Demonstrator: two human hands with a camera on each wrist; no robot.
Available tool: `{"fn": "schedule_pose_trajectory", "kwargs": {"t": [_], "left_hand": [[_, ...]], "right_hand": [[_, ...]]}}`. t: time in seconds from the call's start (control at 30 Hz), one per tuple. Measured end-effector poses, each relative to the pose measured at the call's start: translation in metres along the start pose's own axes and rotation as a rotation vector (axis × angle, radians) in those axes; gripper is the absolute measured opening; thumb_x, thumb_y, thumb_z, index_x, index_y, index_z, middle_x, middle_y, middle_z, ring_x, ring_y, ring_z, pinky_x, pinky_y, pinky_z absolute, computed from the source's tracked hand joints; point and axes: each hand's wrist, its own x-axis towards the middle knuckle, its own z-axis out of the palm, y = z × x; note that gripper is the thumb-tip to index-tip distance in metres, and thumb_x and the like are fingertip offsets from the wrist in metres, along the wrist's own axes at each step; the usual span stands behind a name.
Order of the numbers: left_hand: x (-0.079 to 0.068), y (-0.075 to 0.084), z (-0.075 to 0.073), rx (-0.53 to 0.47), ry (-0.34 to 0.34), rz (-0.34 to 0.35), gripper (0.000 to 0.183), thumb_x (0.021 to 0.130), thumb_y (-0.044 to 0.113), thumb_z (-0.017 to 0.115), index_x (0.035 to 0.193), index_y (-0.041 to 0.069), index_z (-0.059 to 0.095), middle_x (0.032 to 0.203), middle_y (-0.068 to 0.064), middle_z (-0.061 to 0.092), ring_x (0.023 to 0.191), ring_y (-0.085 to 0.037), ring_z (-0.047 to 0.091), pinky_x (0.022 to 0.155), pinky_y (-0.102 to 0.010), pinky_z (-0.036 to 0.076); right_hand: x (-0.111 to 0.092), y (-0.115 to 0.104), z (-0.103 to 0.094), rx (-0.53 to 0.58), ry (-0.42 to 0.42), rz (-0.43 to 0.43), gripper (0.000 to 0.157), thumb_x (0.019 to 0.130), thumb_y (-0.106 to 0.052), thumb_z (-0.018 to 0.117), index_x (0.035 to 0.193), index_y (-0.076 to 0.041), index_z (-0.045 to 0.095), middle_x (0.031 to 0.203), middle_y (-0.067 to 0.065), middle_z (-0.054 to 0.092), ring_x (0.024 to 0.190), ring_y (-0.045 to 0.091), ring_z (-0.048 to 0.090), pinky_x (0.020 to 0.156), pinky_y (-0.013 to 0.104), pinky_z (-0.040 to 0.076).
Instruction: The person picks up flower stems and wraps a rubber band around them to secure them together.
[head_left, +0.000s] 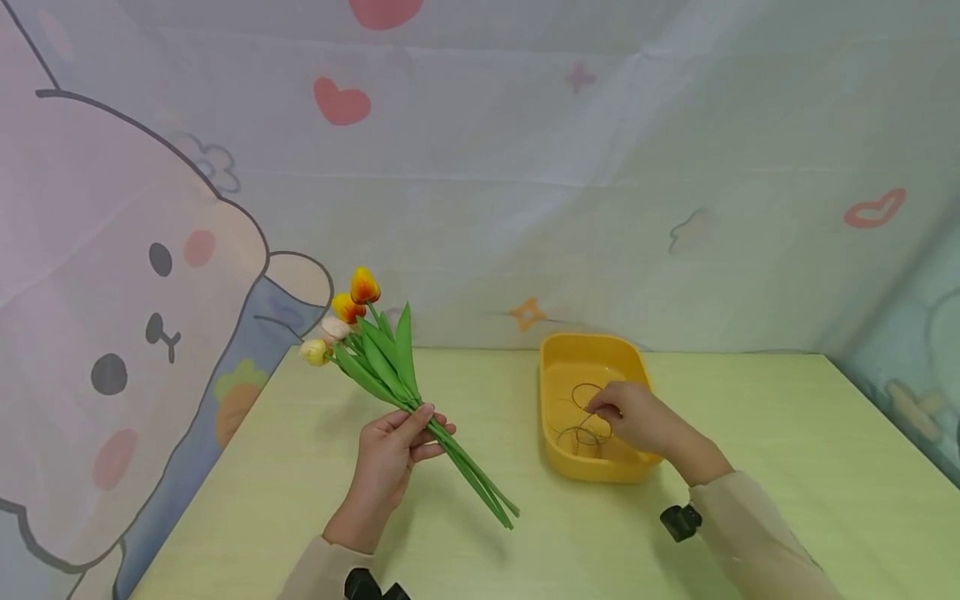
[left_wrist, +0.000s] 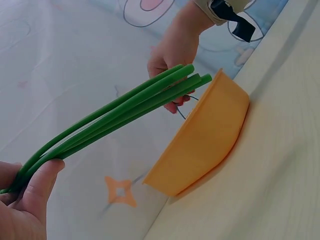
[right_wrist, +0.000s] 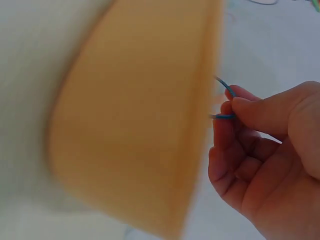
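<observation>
Green stems [head_left: 472, 475] of a tulip bunch [head_left: 378, 358] lie gripped between the thumb and fingers of your left hand [head_left: 393, 450], which holds the flowers raised and slanted over the tabletop. Your right hand [head_left: 637, 417] pinches a thin blue-green loop [right_wrist: 225, 116] between thumb and forefinger, its other fingers curled loosely toward the palm. In the right wrist view, two strands of that loop run from your fingertips to the rim of a yellow plastic basin [head_left: 600, 472], which hides the rest.

Above your left hand, long green leaves spread below the blooms: two orange-and-yellow, one pale pink and one pale yellow, all leaning away to the left. Below it, the bare stem ends point toward you and to the right, apart from the basin.

More thin loops [head_left: 587, 384] lie in the basin, partly overlapping; you cannot count them surely. The basin stands upright on the pale yellow-green tabletop [head_left: 787, 467], near its far edge. Beige sleeves [head_left: 757, 533] cover your forearms. Behind everything hangs a printed backdrop [head_left: 487, 225] with hearts and, at left, a large cartoon animal [head_left: 172, 275].
</observation>
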Motion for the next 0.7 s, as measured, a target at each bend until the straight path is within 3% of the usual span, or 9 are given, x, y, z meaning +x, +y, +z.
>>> {"fn": "schedule_pose_trajectory", "kwargs": {"t": [0.13, 0.33, 0.5, 0.7], "left_hand": [[0.0, -0.001, 0.001, -0.002, 0.002, -0.004, 0.018, 0.094, 0.005, 0.061, 0.08, -0.001, 0.068, 0.075, -0.008, 0.07, 0.074, -0.019, 0.072, 0.065, -0.027, 0.061], [0.0, -0.003, 0.002, -0.005, 0.006, -0.007, 0.019, 0.094, 0.004, 0.061, 0.078, -0.001, 0.069, 0.076, -0.01, 0.07, 0.073, -0.019, 0.072, 0.063, -0.027, 0.061], [0.001, -0.003, 0.001, 0.002, 0.012, -0.003, 0.018, 0.094, 0.005, 0.061, 0.079, -0.001, 0.069, 0.075, -0.008, 0.07, 0.074, -0.019, 0.073, 0.064, -0.026, 0.061], [0.003, -0.002, 0.001, 0.004, 0.016, 0.006, 0.018, 0.094, 0.006, 0.061, 0.079, 0.0, 0.069, 0.075, -0.008, 0.071, 0.075, -0.019, 0.073, 0.064, -0.027, 0.061]], "right_hand": [[0.0, 0.015, 0.014, -0.026, -0.086, 0.052, 0.012, 0.088, 0.007, 0.06, 0.091, 0.003, 0.071, 0.089, 0.009, 0.069, 0.084, 0.025, 0.064, 0.075, 0.037, 0.057], [-0.001, 0.024, 0.023, 0.045, -0.154, 0.135, 0.013, 0.088, 0.003, 0.06, 0.091, 0.0, 0.072, 0.089, 0.006, 0.069, 0.083, 0.019, 0.062, 0.076, 0.037, 0.056], [0.004, 0.023, 0.018, 0.051, -0.098, 0.138, 0.014, 0.092, 0.003, 0.057, 0.098, 0.002, 0.07, 0.096, 0.01, 0.068, 0.091, 0.025, 0.063, 0.082, 0.042, 0.056], [0.007, 0.016, 0.002, 0.082, 0.024, 0.114, 0.017, 0.095, 0.001, 0.055, 0.104, 0.004, 0.068, 0.1, 0.014, 0.067, 0.087, 0.024, 0.061, 0.074, 0.038, 0.055]]}}
